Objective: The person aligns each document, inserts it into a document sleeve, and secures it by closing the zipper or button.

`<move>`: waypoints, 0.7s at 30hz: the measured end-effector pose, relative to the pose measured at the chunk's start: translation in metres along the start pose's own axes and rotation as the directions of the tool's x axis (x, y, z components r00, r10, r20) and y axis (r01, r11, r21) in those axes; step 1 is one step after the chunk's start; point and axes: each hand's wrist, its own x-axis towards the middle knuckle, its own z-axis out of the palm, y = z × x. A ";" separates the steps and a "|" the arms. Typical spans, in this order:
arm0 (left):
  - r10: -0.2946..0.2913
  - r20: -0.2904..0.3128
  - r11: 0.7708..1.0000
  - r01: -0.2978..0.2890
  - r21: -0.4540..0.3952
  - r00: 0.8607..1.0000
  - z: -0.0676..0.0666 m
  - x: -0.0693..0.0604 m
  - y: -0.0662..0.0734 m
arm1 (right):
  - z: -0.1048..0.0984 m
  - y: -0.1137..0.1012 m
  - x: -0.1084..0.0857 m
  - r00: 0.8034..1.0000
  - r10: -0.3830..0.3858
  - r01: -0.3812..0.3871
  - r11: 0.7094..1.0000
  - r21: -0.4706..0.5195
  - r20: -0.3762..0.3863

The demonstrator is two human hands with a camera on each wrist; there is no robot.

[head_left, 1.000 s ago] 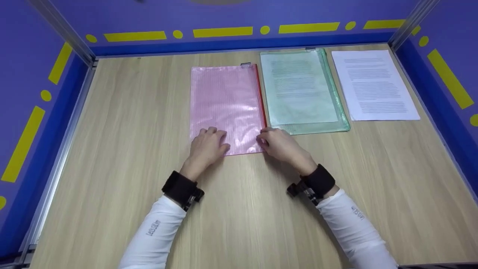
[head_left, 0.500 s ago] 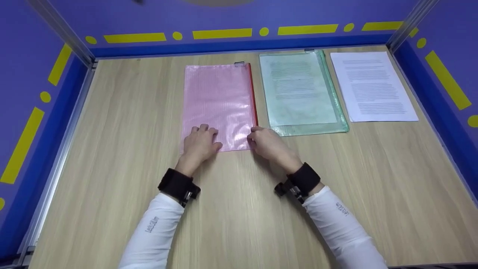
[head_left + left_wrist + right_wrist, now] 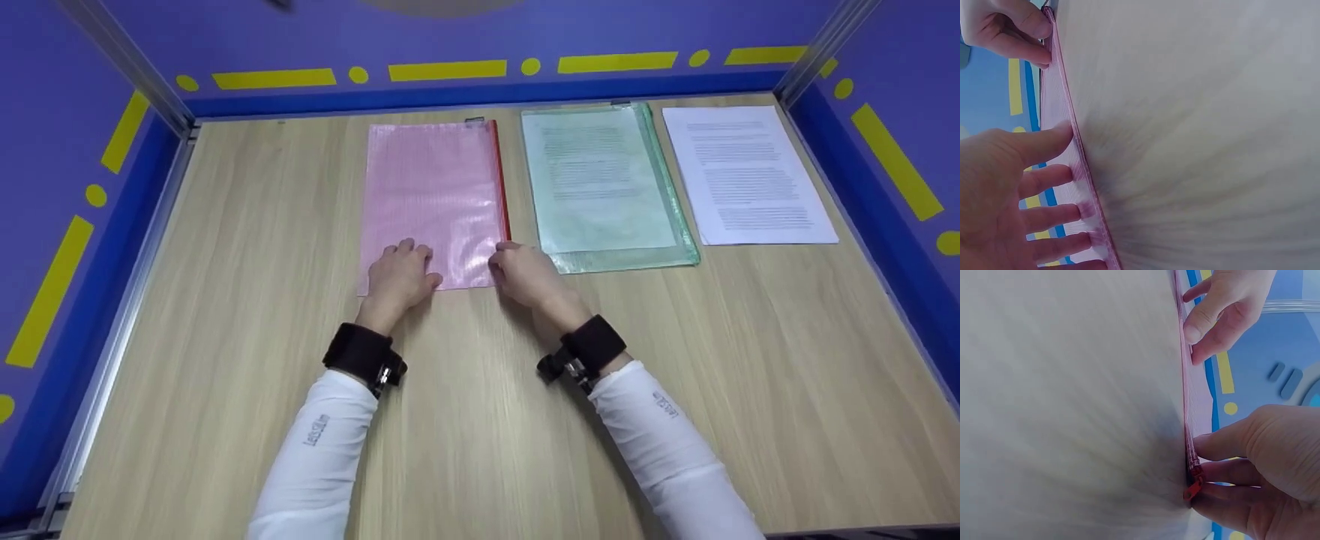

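A translucent pink zip folder [image 3: 431,187] lies flat on the wooden table [image 3: 465,420], a red zip strip along its right side. My left hand [image 3: 399,276] rests on its lower left part, fingers spread and fingertips down on the plastic; the left wrist view shows the fingertips touching the folder [image 3: 1061,107]. At the lower right corner my right hand [image 3: 531,276] pinches the folder's edge between thumb and fingers. Beside those fingers, in the right wrist view, is a red zip pull [image 3: 1193,489].
A green zip folder [image 3: 607,180] with printed sheets inside lies right of the pink one. Further right is a stack of printed paper [image 3: 750,176]. Blue panels with yellow marks [image 3: 447,71] border the table at the back and both sides.
Both hands and the pink folder have shifted left and toward the back of the table, widening the gap to the green folder. Each hand keeps its contact with the pink folder.
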 end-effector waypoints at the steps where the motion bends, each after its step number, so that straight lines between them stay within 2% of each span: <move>1: -0.001 0.004 1.000 0.001 -0.002 1.000 0.000 0.001 -0.001 | 0.000 0.001 0.001 1.000 0.001 -0.001 1.000 -0.001 -0.001; 8: -0.017 0.012 1.000 0.018 -0.022 1.000 0.001 0.008 -0.005 | 0.002 0.007 0.007 1.000 -0.022 0.022 1.000 -0.019 -0.022; 14: -0.037 0.004 0.999 0.037 -0.027 0.999 0.002 0.008 -0.009 | 0.007 0.007 0.008 0.997 -0.069 0.067 0.997 -0.044 -0.046; 21: -0.028 0.016 0.999 0.028 -0.026 0.999 0.003 0.007 -0.008 | 0.009 0.009 0.003 0.998 -0.025 0.024 1.000 -0.009 -0.058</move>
